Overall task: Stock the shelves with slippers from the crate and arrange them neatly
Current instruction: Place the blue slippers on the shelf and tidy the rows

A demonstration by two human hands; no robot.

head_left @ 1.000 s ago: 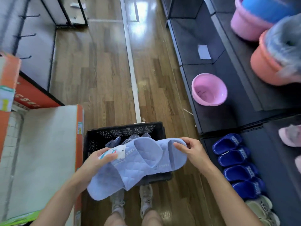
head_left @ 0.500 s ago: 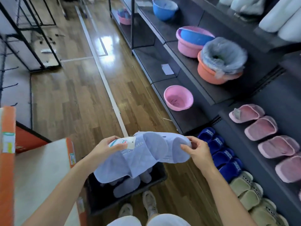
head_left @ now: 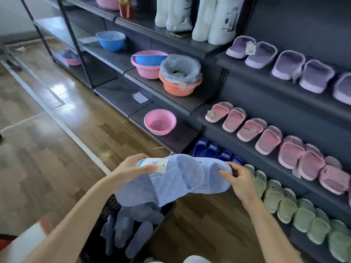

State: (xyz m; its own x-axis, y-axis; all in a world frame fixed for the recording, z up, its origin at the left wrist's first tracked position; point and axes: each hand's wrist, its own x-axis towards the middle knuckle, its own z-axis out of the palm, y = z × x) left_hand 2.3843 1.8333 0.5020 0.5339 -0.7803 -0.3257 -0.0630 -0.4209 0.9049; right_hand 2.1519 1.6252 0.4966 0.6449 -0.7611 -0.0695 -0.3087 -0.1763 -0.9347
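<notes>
Blue slipper pair (head_left: 180, 179), L hand (head_left: 133, 168) grips tag end, R hand (head_left: 241, 179) pinches toe, crate (head_left: 107, 209) part-hidden below

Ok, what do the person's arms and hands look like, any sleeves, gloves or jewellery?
The left hand and right hand are bare: no gloves, rings, watch or bracelet show. The left arm and right arm are bare too, no sleeve in view.

Both bare forearms reach forward at chest height, the left hand (head_left: 133, 168) with fingers curled and thumb pressed on top, the right hand (head_left: 240, 179) pinching with thumb and bent fingers.
</notes>
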